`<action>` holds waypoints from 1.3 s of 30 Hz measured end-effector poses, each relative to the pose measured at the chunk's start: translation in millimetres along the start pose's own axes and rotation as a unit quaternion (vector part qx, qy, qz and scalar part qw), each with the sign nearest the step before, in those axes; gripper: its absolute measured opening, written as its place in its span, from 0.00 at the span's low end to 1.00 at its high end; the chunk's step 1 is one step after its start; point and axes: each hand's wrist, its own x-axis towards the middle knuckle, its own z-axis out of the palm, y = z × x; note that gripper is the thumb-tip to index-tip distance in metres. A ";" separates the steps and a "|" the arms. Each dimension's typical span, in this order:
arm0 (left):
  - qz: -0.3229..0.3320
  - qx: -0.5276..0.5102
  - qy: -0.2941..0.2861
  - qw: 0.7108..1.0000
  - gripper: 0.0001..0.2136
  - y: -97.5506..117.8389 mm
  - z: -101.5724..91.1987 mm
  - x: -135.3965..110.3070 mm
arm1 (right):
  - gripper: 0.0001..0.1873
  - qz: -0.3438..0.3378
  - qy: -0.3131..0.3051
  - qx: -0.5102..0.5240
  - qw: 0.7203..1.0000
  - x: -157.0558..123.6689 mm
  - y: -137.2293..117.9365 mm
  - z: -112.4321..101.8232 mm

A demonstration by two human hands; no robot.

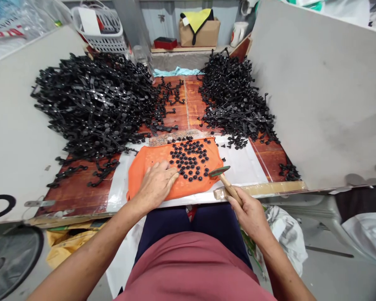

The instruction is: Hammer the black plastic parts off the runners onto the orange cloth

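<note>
My right hand [249,211] is wrapped round the wooden handle of a small hammer [226,183]. Its flat green head is raised over the right edge of an orange cloth [150,159]. On that cloth my left hand [158,182] lies palm down with fingers stretched out, the fingertips beside a cluster of small round black plastic studs [189,161]. Most of the studs stand with their narrow ends up, in loose rows. Whatever is under my left palm is hidden.
A big heap of black plastic strips [97,100] covers the table's left side. Smaller black pieces form another pile [235,96] on the right. Grey panels [319,100] wall in both sides. Behind stand a white basket [105,39], a cardboard box [203,33] and a mug [239,33].
</note>
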 end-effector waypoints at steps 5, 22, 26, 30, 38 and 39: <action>0.005 -0.045 -0.008 0.999 0.18 -5.3 -2.5 1.4 | 0.18 0.004 -0.009 0.008 1.000 0.5 -4.0 -3.8; 0.042 -0.022 -0.040 0.998 0.17 -5.6 -10.5 8.7 | 0.22 -0.022 -0.011 -0.045 0.999 7.6 -27.2 -19.1; 0.049 -0.047 -0.064 0.996 0.18 -5.9 -12.2 10.2 | 0.24 -0.092 0.002 -0.085 0.992 21.2 -59.2 -22.3; 0.033 -0.046 -0.044 0.997 0.18 -4.5 -9.1 6.6 | 0.23 -0.123 -0.016 -0.113 0.986 34.8 -73.2 -15.1; 0.038 -0.056 -0.053 0.996 0.19 -6.8 -10.9 5.4 | 0.23 -0.126 -0.008 -0.102 0.987 36.9 -69.0 -15.3; 0.036 -0.047 -0.058 0.997 0.19 -5.9 -11.5 6.1 | 0.23 -0.125 -0.007 -0.105 0.987 36.6 -68.4 -16.0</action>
